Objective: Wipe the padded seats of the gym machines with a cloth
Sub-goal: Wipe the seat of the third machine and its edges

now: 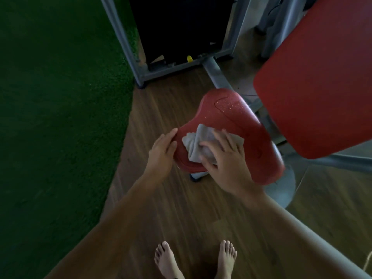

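So, cloth (198, 135): grey and crumpled, lying on the seat directly under the right fingers; one folded corner sticks out past the fingertips, and another flap shows on the thumb side.
seat (251, 141): red and padded, with a stitched outline; its narrow near end lies under the right fingers and against the left ones, and its broad far end reaches well beyond the fingertips.
droplets (229, 105): fine wet specks on the seat's far end, past the cloth and clear of all the fingers.
right hand (227, 162): palm down on the cloth, pressing it to the seat.
right fingers (223, 137): spread apart and nearly straight, only slightly bent, laid on the cloth rather than curled round it; the thumb lies on the cloth too.
left hand (163, 150): at the seat's left rim, holding nothing.
left fingers (167, 135): extended and close together, their tips touching the rim; the thumb rests against the same rim; the cloth lies just across the rim, apart from them.
backrest pad (314, 77): large and red, raised to the right of the right fingers.
weight stack (181, 27): dark, inside a grey frame (124, 47), well ahead of both sets of fingertips.
yellow pin (189, 58): low on the weight stack.
turf (60, 97): green, off to the left of the left fingers.
floor (161, 208): wood-look planks below the hands and the seat.
feet (167, 258): bare, on the floor, behind the wrists.
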A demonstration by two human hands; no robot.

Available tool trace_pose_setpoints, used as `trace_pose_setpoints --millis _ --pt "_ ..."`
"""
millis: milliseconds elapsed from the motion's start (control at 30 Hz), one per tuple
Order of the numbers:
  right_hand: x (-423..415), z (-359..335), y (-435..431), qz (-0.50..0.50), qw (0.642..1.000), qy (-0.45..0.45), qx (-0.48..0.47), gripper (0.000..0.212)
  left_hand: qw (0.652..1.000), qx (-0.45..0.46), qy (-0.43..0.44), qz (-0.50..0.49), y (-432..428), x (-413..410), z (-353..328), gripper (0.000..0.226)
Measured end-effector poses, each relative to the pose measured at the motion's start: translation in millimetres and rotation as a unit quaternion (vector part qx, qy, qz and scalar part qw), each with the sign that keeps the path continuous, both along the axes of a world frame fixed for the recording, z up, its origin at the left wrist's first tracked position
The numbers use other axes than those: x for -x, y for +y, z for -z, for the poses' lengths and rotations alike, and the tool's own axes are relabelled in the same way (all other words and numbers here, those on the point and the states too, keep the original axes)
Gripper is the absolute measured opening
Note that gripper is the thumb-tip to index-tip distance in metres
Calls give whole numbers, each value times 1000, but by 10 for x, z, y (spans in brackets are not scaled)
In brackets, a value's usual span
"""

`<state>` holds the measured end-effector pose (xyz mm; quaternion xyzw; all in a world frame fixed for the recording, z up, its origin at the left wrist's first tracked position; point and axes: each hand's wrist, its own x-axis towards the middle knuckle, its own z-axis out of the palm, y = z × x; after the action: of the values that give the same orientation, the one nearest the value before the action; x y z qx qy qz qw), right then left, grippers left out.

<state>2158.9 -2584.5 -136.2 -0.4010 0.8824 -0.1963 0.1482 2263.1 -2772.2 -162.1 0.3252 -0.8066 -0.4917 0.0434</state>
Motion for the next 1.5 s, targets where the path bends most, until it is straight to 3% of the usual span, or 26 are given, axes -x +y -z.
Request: trace_pose_setpoints --millis 67,167,400,600,967,1233,1500 --pt "40 112 -29 -21 1000 -21 -2 56 999 8 -27 36 -44 -4 63 46" --pt "90 240 -157 -23 998 26 -43 65 998 5 -27 53 -74 -19 98 49" --pt "342 222 -752 81 994 15 -68 60 999 3 -26 37 -26 3 39 47" --pt "-102 255 -272 22 999 26 -21 56 998 29 -38 48 -43 48 63 48" --pt "81 251 -766 79 994 42 -63 62 989 -96 76 -77 167 90 316 42" --pt "-279 295 -71 38 999 28 -25 58 993 -59 73 -65 125 69 363 46" --pt "137 311 -697 129 989 21 -65 64 992 -66 88 -63 119 92 368 43"
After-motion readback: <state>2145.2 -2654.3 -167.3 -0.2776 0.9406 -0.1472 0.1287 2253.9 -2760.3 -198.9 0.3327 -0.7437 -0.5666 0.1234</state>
